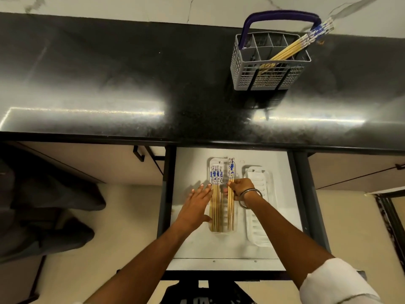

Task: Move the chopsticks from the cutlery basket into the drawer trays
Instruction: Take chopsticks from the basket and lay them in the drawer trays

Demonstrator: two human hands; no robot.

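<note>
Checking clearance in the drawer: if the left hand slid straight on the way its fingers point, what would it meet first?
Probably the blue-patterned tops of the chopsticks lying in the left tray; the left hand points up-right toward them, though depth is unclear.

1. The countertop (pixel 131 84) is showing as dark polished stone, glossy, throwing back bright streaks of light.
2. The cutlery basket (pixel 268 64) is looking like grey perforated plastic, matt, with a smooth blue handle (pixel 282 15).
3. The chopsticks (pixel 215 205) are appearing as pale wood with glazed blue-and-white patterned tops.
4. The drawer trays (pixel 258 207) are reading as white ribbed plastic, faintly shiny.
5. The bangle (pixel 249 197) on the right wrist is gleaming like metal.
6. The sleeve (pixel 335 284) is looking like white cloth.
</note>
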